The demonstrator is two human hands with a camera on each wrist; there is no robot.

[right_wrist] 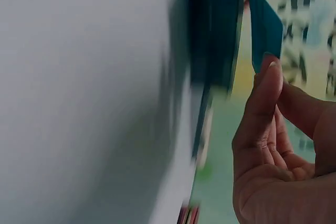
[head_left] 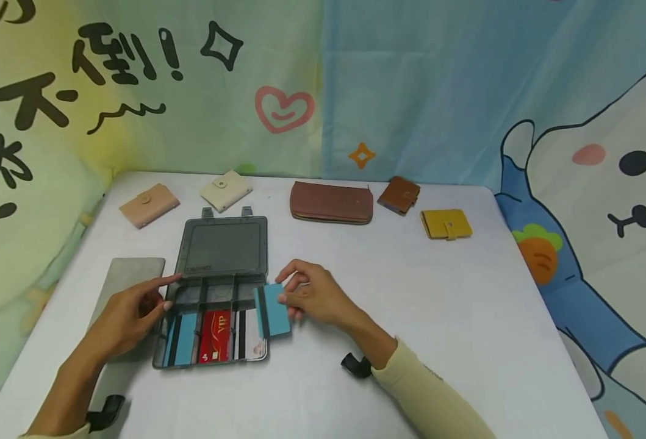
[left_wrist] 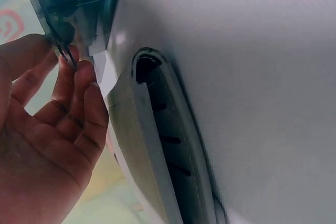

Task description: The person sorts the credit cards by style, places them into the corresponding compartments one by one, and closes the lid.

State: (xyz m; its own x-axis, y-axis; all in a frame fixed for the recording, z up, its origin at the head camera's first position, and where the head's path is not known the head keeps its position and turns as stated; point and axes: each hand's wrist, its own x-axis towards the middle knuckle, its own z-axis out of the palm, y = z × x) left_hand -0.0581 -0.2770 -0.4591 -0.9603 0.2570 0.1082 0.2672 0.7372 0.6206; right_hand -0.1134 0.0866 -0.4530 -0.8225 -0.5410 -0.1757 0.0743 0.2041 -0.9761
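Observation:
A translucent grey plastic compartment box [head_left: 195,364] lies with its lid [head_left: 226,244] folded back. In its front compartments are a blue card [head_left: 182,338] with a dark stripe, a red VIP card [head_left: 215,335] and a white striped card [head_left: 249,334]. My left hand [head_left: 136,312] holds the box's left edge, thumb at the side wall and index finger near the hinge corner. My right hand [head_left: 317,292] pinches another blue striped card [head_left: 276,310] by its right edge, tilted over the box's right rim. The right wrist view shows this card [right_wrist: 265,30] between thumb and fingers.
A flat grey wallet [head_left: 136,271] lies partly under my left hand. Along the back of the white table are a tan wallet [head_left: 149,205], a cream wallet [head_left: 226,190], a long brown zip wallet [head_left: 330,202], a small brown wallet [head_left: 399,195] and a yellow wallet [head_left: 446,224].

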